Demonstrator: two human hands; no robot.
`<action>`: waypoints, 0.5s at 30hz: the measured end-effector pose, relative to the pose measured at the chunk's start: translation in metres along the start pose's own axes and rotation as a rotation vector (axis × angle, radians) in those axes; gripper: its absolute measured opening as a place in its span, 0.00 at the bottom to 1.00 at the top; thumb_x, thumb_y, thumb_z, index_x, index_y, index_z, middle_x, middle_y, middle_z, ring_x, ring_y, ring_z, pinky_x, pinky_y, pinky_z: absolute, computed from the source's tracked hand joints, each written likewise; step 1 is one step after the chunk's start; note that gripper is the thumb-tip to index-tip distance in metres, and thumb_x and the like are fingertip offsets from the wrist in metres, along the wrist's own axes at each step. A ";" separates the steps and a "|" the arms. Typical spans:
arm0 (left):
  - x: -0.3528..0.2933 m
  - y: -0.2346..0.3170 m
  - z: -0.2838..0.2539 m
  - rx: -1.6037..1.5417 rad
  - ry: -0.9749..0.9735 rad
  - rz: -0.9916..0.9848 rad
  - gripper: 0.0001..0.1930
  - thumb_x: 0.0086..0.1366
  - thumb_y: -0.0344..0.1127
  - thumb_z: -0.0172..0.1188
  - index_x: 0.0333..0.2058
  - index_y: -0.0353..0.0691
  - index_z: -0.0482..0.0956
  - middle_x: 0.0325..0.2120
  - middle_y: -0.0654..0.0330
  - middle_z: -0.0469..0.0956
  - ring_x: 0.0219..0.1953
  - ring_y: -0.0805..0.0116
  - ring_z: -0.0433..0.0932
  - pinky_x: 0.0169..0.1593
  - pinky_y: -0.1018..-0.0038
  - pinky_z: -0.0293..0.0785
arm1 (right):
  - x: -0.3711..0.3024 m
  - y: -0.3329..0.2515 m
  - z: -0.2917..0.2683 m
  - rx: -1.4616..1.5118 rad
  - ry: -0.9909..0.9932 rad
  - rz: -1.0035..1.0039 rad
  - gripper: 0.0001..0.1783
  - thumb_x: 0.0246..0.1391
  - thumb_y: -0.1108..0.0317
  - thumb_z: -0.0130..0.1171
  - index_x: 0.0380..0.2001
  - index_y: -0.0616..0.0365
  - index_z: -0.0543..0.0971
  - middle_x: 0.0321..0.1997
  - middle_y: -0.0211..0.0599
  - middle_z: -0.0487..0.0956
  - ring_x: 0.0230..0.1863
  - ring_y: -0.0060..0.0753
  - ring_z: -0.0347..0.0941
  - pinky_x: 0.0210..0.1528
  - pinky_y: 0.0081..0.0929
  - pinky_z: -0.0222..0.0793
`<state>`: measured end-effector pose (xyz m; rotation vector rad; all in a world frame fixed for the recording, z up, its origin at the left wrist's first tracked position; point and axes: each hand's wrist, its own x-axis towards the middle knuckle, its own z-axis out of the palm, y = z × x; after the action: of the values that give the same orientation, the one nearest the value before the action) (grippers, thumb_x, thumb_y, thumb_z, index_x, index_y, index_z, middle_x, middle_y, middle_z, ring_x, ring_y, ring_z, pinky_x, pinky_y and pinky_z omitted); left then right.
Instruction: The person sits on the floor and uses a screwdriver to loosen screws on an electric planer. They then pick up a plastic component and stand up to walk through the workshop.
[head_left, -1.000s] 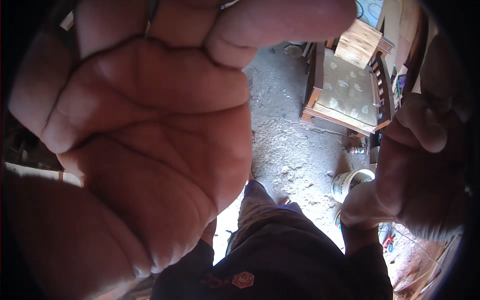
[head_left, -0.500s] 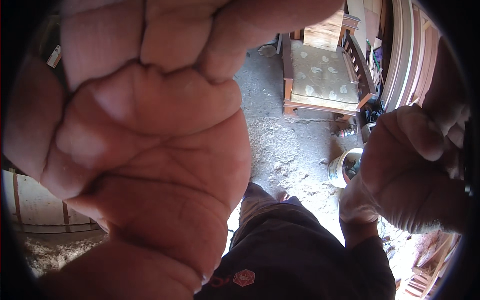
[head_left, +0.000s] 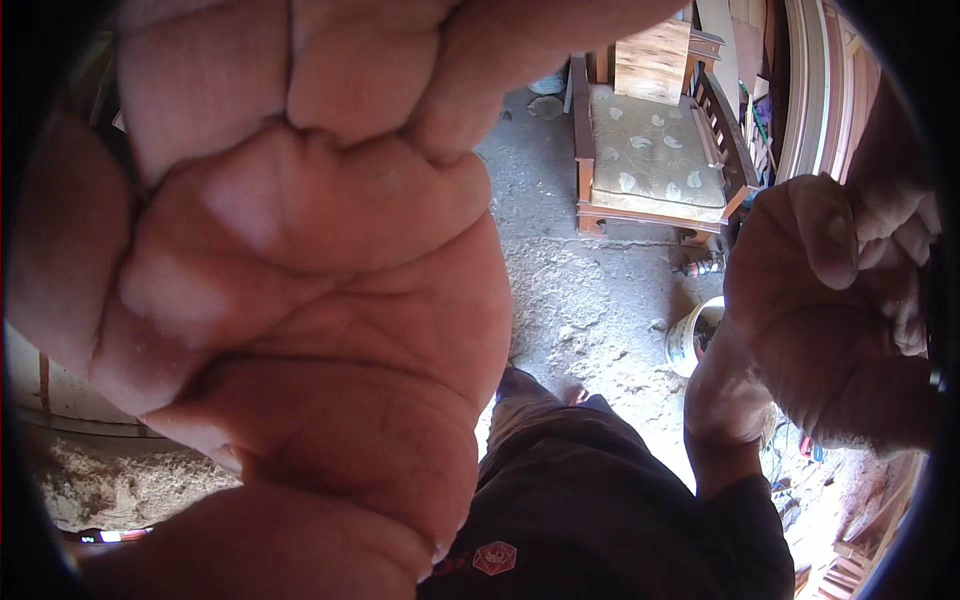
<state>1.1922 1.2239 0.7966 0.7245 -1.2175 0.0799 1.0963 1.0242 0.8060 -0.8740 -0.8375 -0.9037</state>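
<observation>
My left hand [head_left: 320, 290] looms very close, its palm facing me and covering much of the left side. Its fingers reach up and outward, spread somewhat apart, with their tips mostly cut off or dark at the rim. Nothing shows in that palm. At the right rim is my right hand [head_left: 820, 310], raised, with bent fingers curled inward. A dark edge hides part of those fingers, and whatever they may grip cannot be made out. Between the two hands, my dark shirt [head_left: 570, 500] and trousered legs show below.
A wooden armchair [head_left: 585, 150] with a patterned seat cushion [head_left: 650, 150] stands ahead on rough concrete floor [head_left: 570, 290]. A light board [head_left: 652, 65] leans on it. Near my right wrist is a white bucket [head_left: 682, 345]. Long planks [head_left: 805, 100] stand at the right.
The chair, bucket and floor have shifted slightly right in the picture. My right hand has risen a little and its fingers have changed their bend. My left palm has barely moved.
</observation>
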 end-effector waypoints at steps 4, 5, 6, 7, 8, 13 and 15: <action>-0.005 0.012 0.003 -0.016 0.011 0.019 0.21 0.72 0.43 0.49 0.58 0.38 0.69 0.57 0.48 0.72 0.50 0.52 0.79 0.54 0.58 0.75 | -0.005 -0.005 0.002 0.004 -0.007 0.003 0.28 0.67 0.50 0.44 0.61 0.58 0.64 0.60 0.54 0.70 0.51 0.52 0.76 0.42 0.37 0.81; -0.005 0.017 0.003 -0.024 0.009 0.024 0.21 0.72 0.43 0.49 0.58 0.38 0.69 0.57 0.48 0.72 0.50 0.52 0.79 0.54 0.58 0.75 | -0.005 -0.006 0.003 0.011 -0.008 -0.001 0.28 0.67 0.50 0.44 0.61 0.58 0.64 0.60 0.54 0.70 0.51 0.52 0.76 0.42 0.37 0.81; -0.006 0.023 0.003 -0.029 0.009 0.031 0.21 0.72 0.43 0.49 0.58 0.38 0.69 0.57 0.48 0.72 0.50 0.52 0.79 0.54 0.58 0.75 | -0.006 -0.006 0.004 0.013 -0.009 -0.001 0.28 0.67 0.50 0.44 0.62 0.58 0.64 0.60 0.54 0.70 0.52 0.52 0.76 0.42 0.37 0.81; -0.006 0.028 0.001 -0.045 0.007 0.037 0.21 0.72 0.43 0.49 0.58 0.38 0.69 0.57 0.48 0.72 0.50 0.52 0.79 0.54 0.58 0.75 | -0.006 -0.008 0.003 0.007 -0.013 -0.007 0.28 0.67 0.50 0.44 0.62 0.58 0.64 0.60 0.54 0.70 0.52 0.52 0.76 0.42 0.37 0.81; -0.007 0.033 -0.001 -0.061 0.006 0.040 0.21 0.72 0.43 0.49 0.58 0.38 0.69 0.57 0.48 0.72 0.50 0.52 0.78 0.54 0.57 0.75 | -0.006 -0.008 0.003 0.003 -0.018 -0.011 0.28 0.67 0.50 0.44 0.62 0.57 0.64 0.60 0.54 0.69 0.52 0.53 0.76 0.42 0.37 0.81; -0.009 0.060 -0.007 -0.068 -0.003 0.026 0.21 0.72 0.44 0.49 0.58 0.39 0.69 0.57 0.48 0.72 0.51 0.52 0.78 0.55 0.57 0.74 | -0.012 -0.011 0.010 0.006 -0.023 -0.005 0.28 0.67 0.49 0.43 0.62 0.57 0.63 0.61 0.54 0.69 0.52 0.53 0.75 0.42 0.37 0.81; -0.009 0.070 -0.011 -0.061 0.005 0.023 0.21 0.72 0.44 0.49 0.58 0.39 0.69 0.58 0.48 0.72 0.51 0.52 0.78 0.55 0.56 0.74 | -0.012 -0.006 0.012 0.010 -0.025 0.002 0.29 0.67 0.49 0.43 0.62 0.56 0.63 0.62 0.54 0.68 0.53 0.53 0.75 0.41 0.38 0.81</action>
<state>1.1681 1.2876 0.8193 0.6566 -1.2183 0.0637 1.0841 1.0367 0.8019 -0.8790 -0.8619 -0.8878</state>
